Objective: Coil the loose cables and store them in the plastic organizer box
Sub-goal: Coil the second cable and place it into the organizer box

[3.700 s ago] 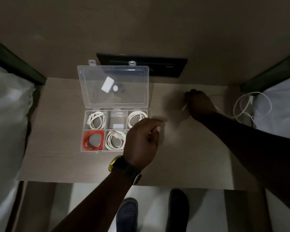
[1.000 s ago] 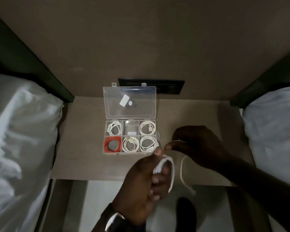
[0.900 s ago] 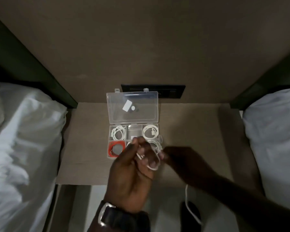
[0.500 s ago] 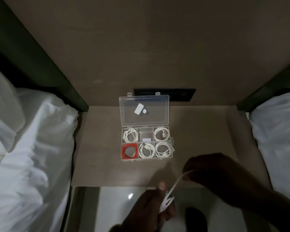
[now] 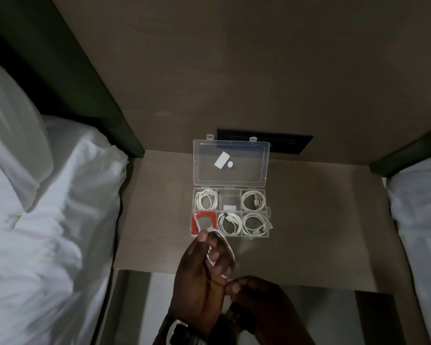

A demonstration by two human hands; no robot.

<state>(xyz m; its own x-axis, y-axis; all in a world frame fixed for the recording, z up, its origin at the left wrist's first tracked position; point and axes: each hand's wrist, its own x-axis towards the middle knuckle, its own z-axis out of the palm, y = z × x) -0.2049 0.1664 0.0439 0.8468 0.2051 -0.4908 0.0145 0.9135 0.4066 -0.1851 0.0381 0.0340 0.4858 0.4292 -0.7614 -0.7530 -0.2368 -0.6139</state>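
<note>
A clear plastic organizer box (image 5: 268, 213) lies open on the bedside table (image 5: 309, 232), its lid (image 5: 230, 161) leaning back against the wall. Coiled white cables fill four compartments, a red cable (image 5: 202, 221) sits front left, and the back middle compartment holds only a small white piece. My left hand (image 5: 202, 275) is raised just in front of the box, holding loops of a white cable (image 5: 228, 247) wound around its fingers. My right hand (image 5: 256, 300) is below and to the right, pinching the cable's lower end beside my left fingers.
White bedding (image 5: 42, 220) lies on the left and another white bed (image 5: 421, 232) on the right. A black wall panel (image 5: 284, 144) sits behind the box. The table's front edge runs just behind my hands, with pale floor below.
My left hand rose with the white cable, now wound in loops around its fingers, up to the box front. My right hand dropped in close under it. The view shifted.
</note>
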